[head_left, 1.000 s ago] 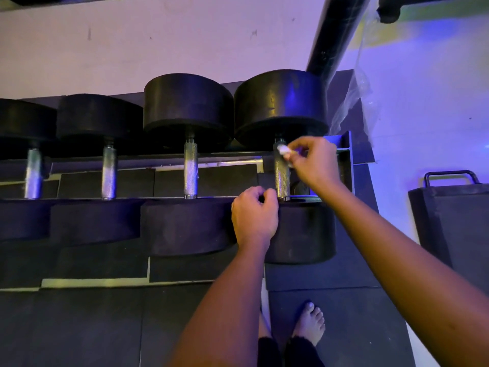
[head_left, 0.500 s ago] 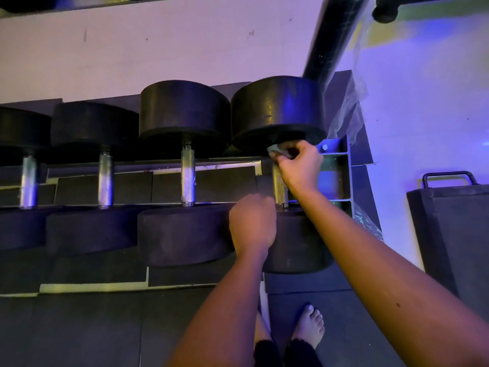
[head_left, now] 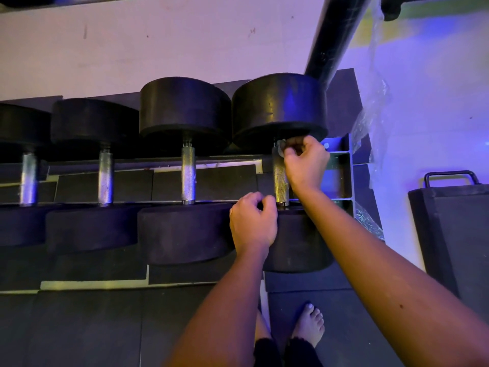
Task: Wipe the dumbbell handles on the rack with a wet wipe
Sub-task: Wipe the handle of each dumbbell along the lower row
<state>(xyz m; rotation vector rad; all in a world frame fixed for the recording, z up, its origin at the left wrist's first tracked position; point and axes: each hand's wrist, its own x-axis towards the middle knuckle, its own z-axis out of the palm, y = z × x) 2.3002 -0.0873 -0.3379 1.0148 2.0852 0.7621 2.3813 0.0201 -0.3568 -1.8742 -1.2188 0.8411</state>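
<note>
1. The rightmost dumbbell handle (head_left: 280, 178) lies on the rack (head_left: 340, 178) with its long axis running away from the person, from the near black weight head (head_left: 299, 242) up to the far head (head_left: 279, 107).

2. The right hand (head_left: 307, 162) sits at the far end of that handle, just under the far head, fingers pinched together on a small wad that appears to be the wet wipe (head_left: 281, 149); it is dim and mostly hidden by the fingers, so I take it as the wipe without being sure. The wad touches the top of the handle on its right side.

3. The left hand (head_left: 252, 223) is curled shut on top of the near weight head, just beside the near end of the handle; whether it holds anything I cannot tell.

4. The bare knurled length of the handle lies between the two hands, toward the person from the wipe. A stroke would therefore need to run along the axis, from the far end back to the near collar.

5. The right hand is the one on the handle; the left looks to be steadying only.

6. Three more handles (head_left: 188, 176) lie parallel to the left, well apart from both hands.
</note>
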